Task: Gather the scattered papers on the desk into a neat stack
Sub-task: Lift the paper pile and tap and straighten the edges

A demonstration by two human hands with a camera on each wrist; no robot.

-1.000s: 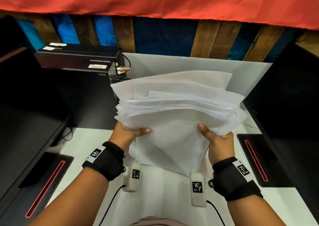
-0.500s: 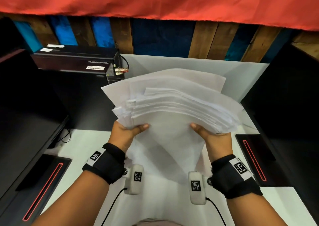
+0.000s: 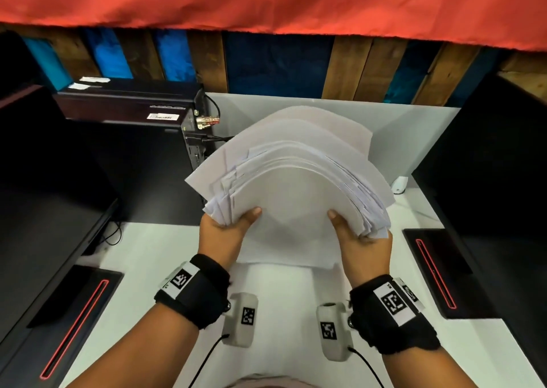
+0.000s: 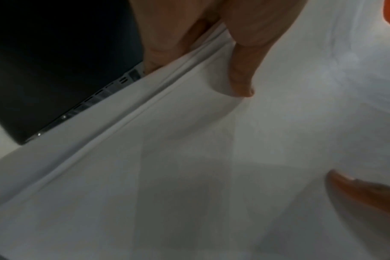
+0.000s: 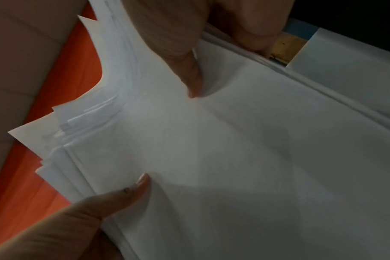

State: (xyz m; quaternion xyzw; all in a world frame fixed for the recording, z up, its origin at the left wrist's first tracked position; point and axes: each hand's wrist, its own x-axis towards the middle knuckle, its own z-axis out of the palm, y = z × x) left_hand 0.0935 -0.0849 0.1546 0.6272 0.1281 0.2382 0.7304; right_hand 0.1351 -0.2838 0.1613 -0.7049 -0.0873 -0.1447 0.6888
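- The papers (image 3: 299,189) are held up above the white desk (image 3: 142,257), in front of the body, with the bottom edge near the desk top.
- One side of the bundle is gripped by the left hand (image 3: 222,230). The thumb is laid on the front sheet and the fingers are curled round behind.
- The other side is gripped the same way by the right hand (image 3: 362,248), thumb on the front and fingers tucked behind.
- In the right wrist view, many corners are seen poking out at different heights. So the bundle is not neat yet.
- The step in hand is judged to be the squaring up. The bottom edge should be tapped on the desk so the sheets can slide level.
- The grip should be kept a little loose while tapping. If the sheets are squeezed hard, they cannot slip down into line.
- The bundle should then be turned and a side edge tapped as well.
- The sheets are thin and bendy, so they should be held near the bottom, or the top may flop over.
- A black computer box (image 3: 133,115) is seen at the back left, close to the papers. It should not be bumped.
- Compared with a second ago, the bundle is stood up more and is bent into a rounder curve at the top.
- The stepped edges are now fanned out less widely, and the hands are seen a little lower.
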